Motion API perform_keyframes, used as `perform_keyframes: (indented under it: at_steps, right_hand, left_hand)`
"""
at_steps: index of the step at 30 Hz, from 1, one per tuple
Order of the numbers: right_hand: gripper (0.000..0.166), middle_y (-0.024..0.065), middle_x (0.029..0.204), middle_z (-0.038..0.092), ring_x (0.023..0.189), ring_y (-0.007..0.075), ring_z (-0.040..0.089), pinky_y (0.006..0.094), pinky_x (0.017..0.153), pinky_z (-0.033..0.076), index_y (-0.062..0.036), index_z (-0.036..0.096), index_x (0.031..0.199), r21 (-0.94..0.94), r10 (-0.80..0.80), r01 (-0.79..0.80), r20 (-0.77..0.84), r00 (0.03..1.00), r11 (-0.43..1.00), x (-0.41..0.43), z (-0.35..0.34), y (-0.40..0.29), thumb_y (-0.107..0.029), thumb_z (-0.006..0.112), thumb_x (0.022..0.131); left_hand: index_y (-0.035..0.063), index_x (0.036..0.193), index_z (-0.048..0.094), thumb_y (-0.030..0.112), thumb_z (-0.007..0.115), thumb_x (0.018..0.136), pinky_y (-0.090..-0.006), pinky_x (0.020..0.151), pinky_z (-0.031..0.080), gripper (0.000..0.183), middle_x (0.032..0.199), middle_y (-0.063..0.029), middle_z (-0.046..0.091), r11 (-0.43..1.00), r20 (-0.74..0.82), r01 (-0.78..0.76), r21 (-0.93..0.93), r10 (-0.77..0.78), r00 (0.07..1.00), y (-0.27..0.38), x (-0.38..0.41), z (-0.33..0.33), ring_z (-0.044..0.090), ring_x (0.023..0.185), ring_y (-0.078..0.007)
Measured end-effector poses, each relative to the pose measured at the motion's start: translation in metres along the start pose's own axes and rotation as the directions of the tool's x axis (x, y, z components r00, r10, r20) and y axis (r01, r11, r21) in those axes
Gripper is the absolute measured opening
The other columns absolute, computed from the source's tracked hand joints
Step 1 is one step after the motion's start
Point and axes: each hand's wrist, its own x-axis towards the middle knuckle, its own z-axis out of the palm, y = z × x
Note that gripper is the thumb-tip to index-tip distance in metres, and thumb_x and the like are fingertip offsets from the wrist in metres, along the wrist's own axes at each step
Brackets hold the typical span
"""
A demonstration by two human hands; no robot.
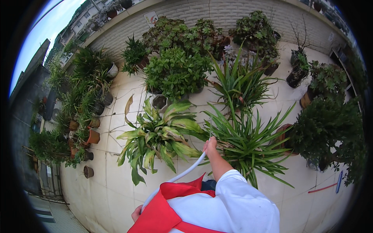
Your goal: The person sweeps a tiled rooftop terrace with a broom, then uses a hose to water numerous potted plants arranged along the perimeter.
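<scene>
My right hand (pixel 210 145) grips a white hose (pixel 186 171) near its end, between two large plants. A thin stream of water (pixel 210 125) leaves the hose and points away from me. Lower down, at my left side, my left hand (pixel 136 214) is closed around the same hose; my red apron (pixel 163 208) partly covers it. To the left of my right hand spreads a broad-leaved plant (pixel 158 131) with yellowing, browned leaves. Close on the right stands a strappy, long-leaved green plant (pixel 247 145). Their pots are hidden by foliage.
Succulents (pixel 169 35) line the white brick wall (pixel 204 10). A jade-like bush (pixel 177 70) and a spiky plant (pixel 239 81) stand ahead. Potted plants (pixel 84 96) crowd the left. On the right is a dark bush (pixel 323 131); a red-and-blue tool (pixel 323 188) lies on the tiles (pixel 116 186).
</scene>
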Motion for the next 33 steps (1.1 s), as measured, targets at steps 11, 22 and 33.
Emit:
perform_keyframes:
  at_steps: [11,22,33]
  right_hand:
    - [0.033,-0.0009,0.040,0.026,0.032,0.0145,0.027,0.0312,0.032,0.021,-0.0141,0.034,0.054,-0.026,0.050,-0.050,0.019,0.999,0.998,-0.009,0.000,-0.008,-0.040,0.039,0.075]
    - [0.034,-0.0007,0.040,0.027,0.032,0.0147,0.027,0.0317,0.032,0.022,-0.0147,0.034,0.054,-0.078,0.041,-0.039,0.025,0.999,0.996,0.000,0.007,-0.019,-0.041,0.039,0.076]
    - [0.033,0.0005,0.040,0.028,0.032,0.0148,0.027,0.0339,0.030,0.022,-0.0130,0.034,0.057,-0.012,0.002,-0.002,0.023,1.000,1.000,-0.007,0.011,-0.030,-0.040,0.038,0.077]
  left_hand:
    - [-0.0040,0.083,0.061,0.018,0.064,0.078,-0.0200,0.050,0.035,0.023,0.064,0.0009,0.053,1.000,0.026,0.022,0.014,-0.023,0.999,-0.001,0.007,0.002,0.042,0.056,-0.0044]
    - [-0.0048,0.085,0.060,0.018,0.064,0.077,-0.0202,0.050,0.035,0.025,0.063,0.0009,0.052,1.000,0.070,-0.013,-0.020,0.015,0.997,-0.017,0.016,0.002,0.041,0.056,-0.0046]
    - [-0.0050,0.083,0.060,0.018,0.065,0.076,-0.0209,0.050,0.037,0.024,0.063,-0.0008,0.054,0.999,-0.003,0.030,0.023,-0.030,1.000,-0.027,0.018,0.006,0.043,0.056,-0.0058]
